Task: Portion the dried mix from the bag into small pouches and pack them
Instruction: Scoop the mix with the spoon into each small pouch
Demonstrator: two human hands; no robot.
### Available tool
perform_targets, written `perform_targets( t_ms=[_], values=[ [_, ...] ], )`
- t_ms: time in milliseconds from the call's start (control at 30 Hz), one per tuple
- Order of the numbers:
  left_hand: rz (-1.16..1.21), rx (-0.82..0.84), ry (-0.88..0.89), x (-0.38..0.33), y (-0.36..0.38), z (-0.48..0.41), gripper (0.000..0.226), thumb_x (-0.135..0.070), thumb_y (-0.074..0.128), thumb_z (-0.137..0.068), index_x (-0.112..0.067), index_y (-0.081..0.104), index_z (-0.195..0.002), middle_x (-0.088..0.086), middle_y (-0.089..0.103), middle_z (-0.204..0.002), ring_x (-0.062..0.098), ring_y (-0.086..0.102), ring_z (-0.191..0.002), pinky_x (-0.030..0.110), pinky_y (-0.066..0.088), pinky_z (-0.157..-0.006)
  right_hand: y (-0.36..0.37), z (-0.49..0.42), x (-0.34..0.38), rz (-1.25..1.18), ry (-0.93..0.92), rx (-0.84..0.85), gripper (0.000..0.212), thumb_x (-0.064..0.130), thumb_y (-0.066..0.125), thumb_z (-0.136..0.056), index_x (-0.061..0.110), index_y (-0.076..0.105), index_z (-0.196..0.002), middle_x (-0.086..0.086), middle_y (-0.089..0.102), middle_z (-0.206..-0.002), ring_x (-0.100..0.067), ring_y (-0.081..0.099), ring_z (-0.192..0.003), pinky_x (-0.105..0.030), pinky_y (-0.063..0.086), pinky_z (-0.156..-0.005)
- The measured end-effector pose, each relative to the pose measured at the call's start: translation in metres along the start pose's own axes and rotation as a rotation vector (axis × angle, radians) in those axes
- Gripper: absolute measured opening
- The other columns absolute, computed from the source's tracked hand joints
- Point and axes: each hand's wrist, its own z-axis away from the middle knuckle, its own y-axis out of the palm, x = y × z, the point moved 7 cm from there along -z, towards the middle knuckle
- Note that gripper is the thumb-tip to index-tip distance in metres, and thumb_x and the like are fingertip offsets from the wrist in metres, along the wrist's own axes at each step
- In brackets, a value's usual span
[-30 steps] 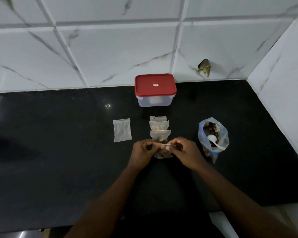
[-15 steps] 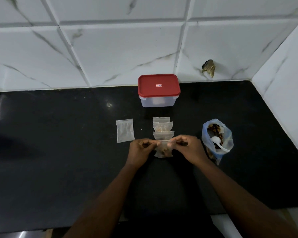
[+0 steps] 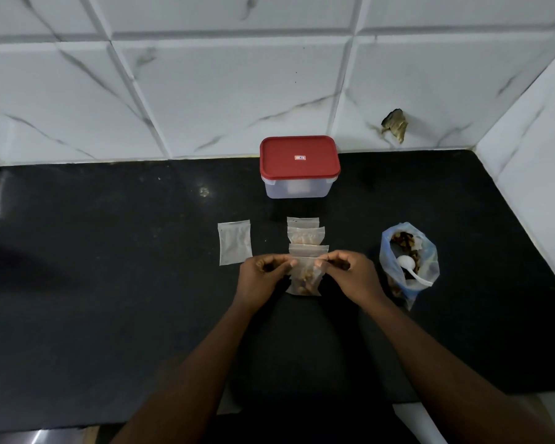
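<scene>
L hand [image 3: 263,278] & R hand [image 3: 354,277] fingers pinch pouch 4 [image 3: 305,280] at top; 3 pouches [image 3: 305,234] lie behind, box [image 3: 298,169] lidded, mix [image 3: 401,241] left in bag [image 3: 430,267].

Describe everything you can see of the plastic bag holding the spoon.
The plastic bag is thin, clear with a blue tint, and crumpled. It sits on the black counter at the right, mouth open, holding brown dried mix. A white spoon lies inside, its handle pointing to the near right. The right hand is beside it, not touching.
</scene>
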Motion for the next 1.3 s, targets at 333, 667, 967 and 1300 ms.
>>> perform_targets(
  t_ms=[333,667,967,1300],
  values=[
    [-0.153,-0.249,0.016,-0.012,-0.046,-0.01,0.017,-0.019,0.071,-0.096,-0.024,0.074,-0.111,-0.014,0.074,-0.105,-0.004,0.068,-0.098,0.02,0.056,-0.087,-0.012,0.001,0.041,0.052,-0.203,-0.188,0.014,0.021,0.078,-0.083,0.028,0.072,-0.095,0.013,0.069,-0.094,-0.006,0.065,-0.083,-0.022,0.055,-0.073],
    [-0.433,-0.429,-0.148,-0.013,-0.097,-0.038,0.044,-0.033,0.078,-0.089,-0.021,0.064,-0.129,-0.002,0.059,-0.129,0.012,0.06,-0.111,0.022,0.048,-0.077,0.058,-0.044,0.125,0.132,-0.361,0.05,0.021,0.011,0.073,-0.088,0.016,0.074,-0.109,0.006,0.07,-0.096,-0.003,0.066,-0.084,-0.013,0.053,-0.077],
    [-0.662,-0.389,-0.429,0.001,-0.102,-0.051,0.104,-0.069,0.077,-0.073,-0.009,0.039,-0.149,0.011,0.04,-0.147,0.033,0.043,-0.137,0.053,0.045,-0.107,0.134,-0.099,0.127,0.478,-0.221,0.266,0.05,0.007,0.07,-0.088,0.013,0.06,-0.137,-0.009,0.058,-0.138,-0.023,0.057,-0.126,-0.037,0.049,-0.106],
    [-0.749,-0.348,-0.403,0.004,-0.095,-0.057,0.085,-0.058,0.071,-0.084,-0.012,0.04,-0.148,0.014,0.036,-0.149,0.035,0.037,-0.138,0.049,0.035,-0.114,0.152,-0.111,0.113,0.527,-0.17,0.305,0.039,0.006,0.067,-0.089,0.013,0.067,-0.128,-0.008,0.063,-0.13,-0.021,0.062,-0.117,-0.036,0.052,-0.101]
  ],
)
